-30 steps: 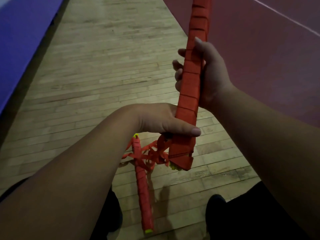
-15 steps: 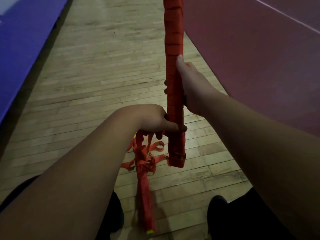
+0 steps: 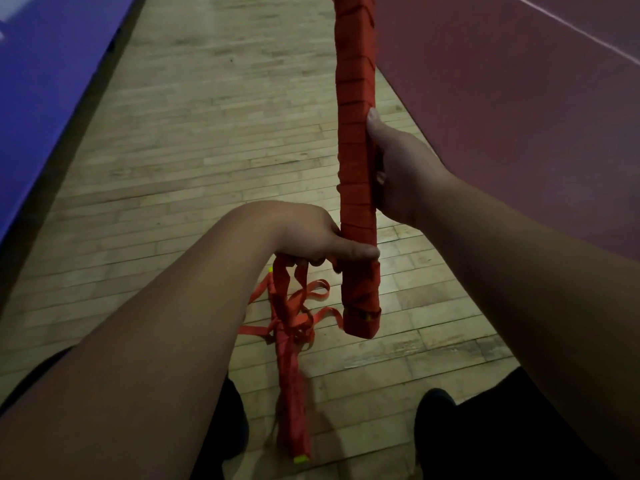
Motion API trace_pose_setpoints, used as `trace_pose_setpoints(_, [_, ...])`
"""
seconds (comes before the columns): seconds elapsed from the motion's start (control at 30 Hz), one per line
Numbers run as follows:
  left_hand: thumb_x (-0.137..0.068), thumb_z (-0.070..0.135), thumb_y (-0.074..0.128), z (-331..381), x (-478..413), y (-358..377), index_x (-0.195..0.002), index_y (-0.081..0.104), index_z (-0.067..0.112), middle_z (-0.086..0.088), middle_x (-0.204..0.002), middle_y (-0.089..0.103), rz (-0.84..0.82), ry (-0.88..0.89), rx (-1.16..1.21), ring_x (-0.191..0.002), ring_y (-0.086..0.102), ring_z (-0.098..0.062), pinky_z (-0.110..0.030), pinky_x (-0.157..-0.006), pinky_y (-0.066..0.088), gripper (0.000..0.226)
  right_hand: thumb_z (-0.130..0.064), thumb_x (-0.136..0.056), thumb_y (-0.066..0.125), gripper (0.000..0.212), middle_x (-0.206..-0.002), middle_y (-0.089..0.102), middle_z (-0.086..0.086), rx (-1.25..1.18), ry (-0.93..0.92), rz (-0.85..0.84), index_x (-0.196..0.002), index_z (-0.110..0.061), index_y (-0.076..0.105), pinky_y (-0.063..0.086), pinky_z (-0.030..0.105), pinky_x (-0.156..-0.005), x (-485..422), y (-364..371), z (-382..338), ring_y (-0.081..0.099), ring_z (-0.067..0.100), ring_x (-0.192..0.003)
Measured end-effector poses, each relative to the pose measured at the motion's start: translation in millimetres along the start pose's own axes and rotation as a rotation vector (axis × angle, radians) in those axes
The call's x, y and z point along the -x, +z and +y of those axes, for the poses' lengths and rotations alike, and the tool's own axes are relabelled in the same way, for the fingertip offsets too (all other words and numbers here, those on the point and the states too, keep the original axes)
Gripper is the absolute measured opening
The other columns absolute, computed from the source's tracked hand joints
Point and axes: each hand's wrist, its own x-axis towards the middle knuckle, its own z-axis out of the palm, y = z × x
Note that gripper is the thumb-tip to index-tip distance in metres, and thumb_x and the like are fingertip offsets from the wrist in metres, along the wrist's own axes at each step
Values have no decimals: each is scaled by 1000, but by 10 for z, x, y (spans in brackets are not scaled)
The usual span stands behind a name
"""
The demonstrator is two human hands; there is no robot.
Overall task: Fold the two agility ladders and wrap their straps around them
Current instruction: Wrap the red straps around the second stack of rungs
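A folded red agility ladder bundle, wound round with its strap, stands nearly upright in front of me. My right hand grips its right side at mid-height, thumb along the edge. My left hand holds it lower down, thumb across the front, with loose red strap loops hanging from under the fingers. A second red ladder bundle with yellow-green ends lies on the wooden floor below, partly blurred, its upper end hidden behind the hanging strap.
The pale wooden floor runs ahead between a blue mat on the left and a dark red mat on the right. My dark-clothed legs fill the bottom corners.
The held bundle has swung from a tilt to near upright and shifted left. My right hand slid lower on it. The strap loops now hang straighter under my left hand.
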Motion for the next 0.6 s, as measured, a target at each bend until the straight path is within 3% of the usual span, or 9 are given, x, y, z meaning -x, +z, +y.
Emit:
trace_pose_setpoints(0.13, [-58,107,50,9,-6,5,-93,79,24,4,-78,66,36,6,-37,-68,64,-17,-36,-69,55,95,-60,-109,52,59,-103,69,7,-19,-4,-14,-134,-9,69,64,45,-85,35,-1,-40,69,23,-88])
trace_pose_setpoints(0.23, [-58,102,56,4,-3,-13,-101,79,25,3,-85,69,38,48,-12,-72,64,-16,-35,-70,55,92,-61,-109,50,58,-100,70,5,-19,-17,3,-132,-11,71,63,45,-84,42,2,-50,68,22,-87])
trace_pose_setpoints(0.3, [-70,90,70,-45,14,-61,-114,78,30,1,-95,72,-10,86,3,-79,64,-15,-35,-72,56,75,-63,-109,47,65,-97,69,6,-30,-4,15,-134,-8,71,61,44,-80,17,-8,-36,66,24,-84])
trace_pose_setpoints(0.4, [-92,53,84,-140,19,-120,-126,73,40,1,-106,78,-54,118,-33,-86,68,-16,-33,-76,58,38,-70,-107,43,70,-94,67,8,-49,17,24,-127,-9,72,60,42,-75,-10,-48,-27,64,25,-78])
trace_pose_setpoints(0.6, [-100,40,80,-117,-48,-49,-109,79,33,5,-85,76,-80,111,-45,-74,64,-11,-26,-66,53,11,-73,-106,41,68,-100,63,11,-82,36,20,-118,-13,71,56,43,-78,12,-85,-48,59,29,-89])
